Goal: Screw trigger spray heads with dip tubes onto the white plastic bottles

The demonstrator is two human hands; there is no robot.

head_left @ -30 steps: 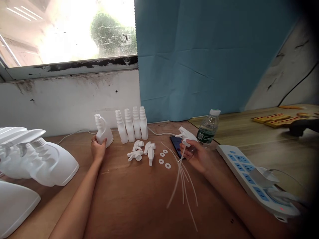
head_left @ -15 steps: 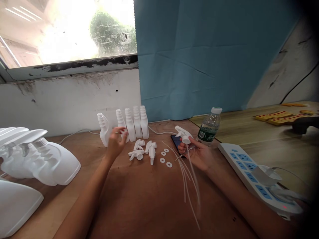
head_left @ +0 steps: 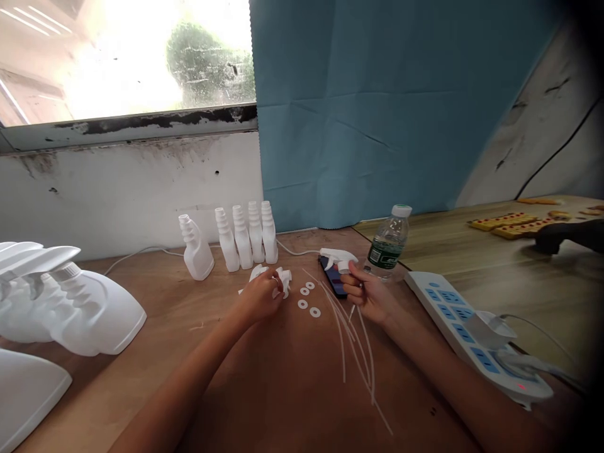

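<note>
The right hand's (head_left: 372, 301) fingers (head_left: 353, 279) grasp a smooth plastic spray head (head_left: 343, 257); at nine o'clock, flat rings (head_left: 311, 312), then the left hand (head_left: 261, 298) over angular sprayers (head_left: 285, 276), grip unclear.

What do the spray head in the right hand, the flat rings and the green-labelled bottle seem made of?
Spray head: probably moulded plastic, satin white, going by its smooth, even-coloured body.
Flat rings: perhaps plastic or foam, plain white; too small to tell.
Green-labelled bottle: likely clear, glossy plastic, since it is see-through with bright glints; glass can't be excluded.
</note>
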